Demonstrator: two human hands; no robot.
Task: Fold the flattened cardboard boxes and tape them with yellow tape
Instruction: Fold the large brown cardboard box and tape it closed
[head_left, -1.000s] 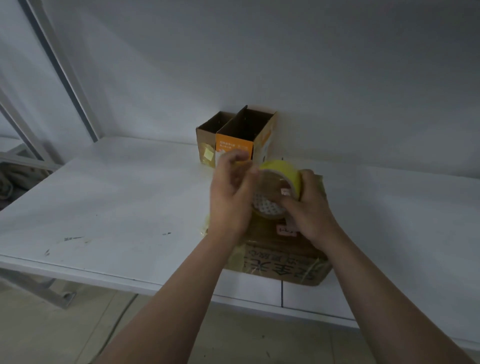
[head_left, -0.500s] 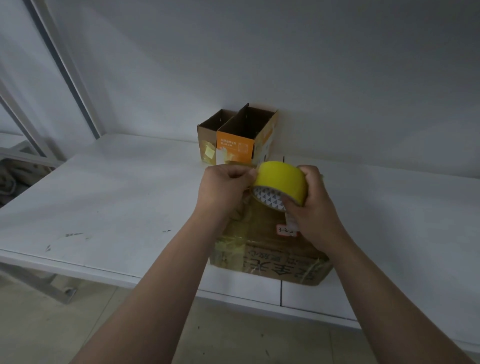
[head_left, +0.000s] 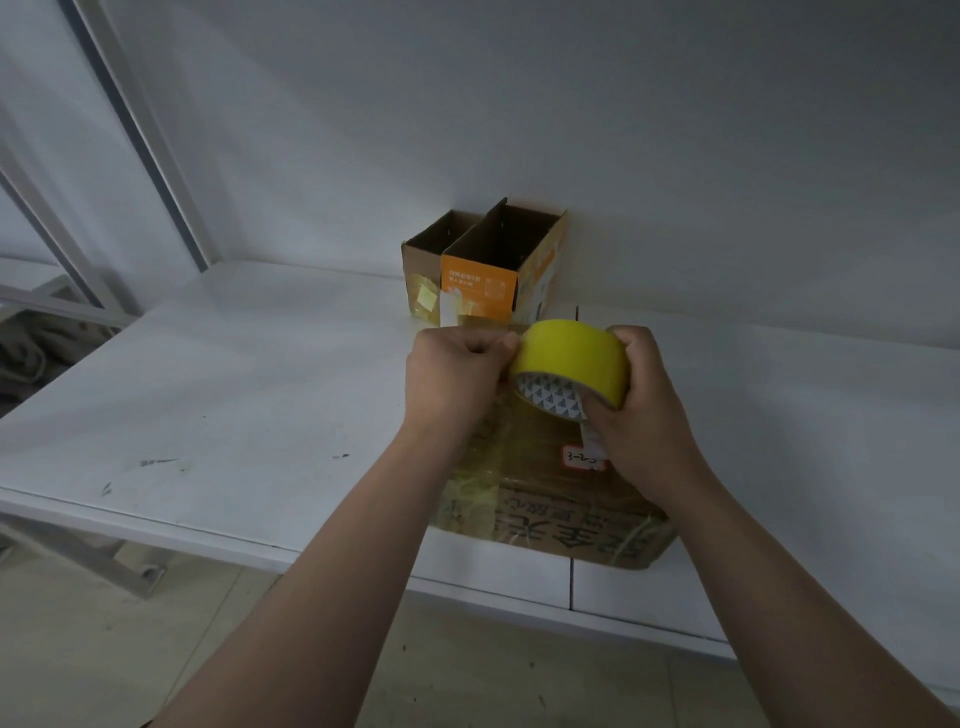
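Observation:
A roll of yellow tape (head_left: 571, 358) is held above a brown cardboard box (head_left: 550, 509) that lies at the table's front edge. My right hand (head_left: 641, 405) grips the roll from the right, fingers inside its patterned core. My left hand (head_left: 457, 379) is closed at the roll's left side, thumb and fingers pinching at the tape's surface there. The box bears printed characters, strips of yellowish tape and a small white label (head_left: 587, 457). Much of its top is hidden behind my hands.
Two open-topped boxes, one brown (head_left: 426, 265) and one orange-fronted (head_left: 483, 283), stand against the back wall. The white table (head_left: 234, 395) stretches left and right. A metal frame (head_left: 150, 135) rises at the left. Floor shows below the table edge.
The roll has turned so its yellow outer face shows more, and it has shifted slightly right. My left hand has slid from in front of the roll to its left edge.

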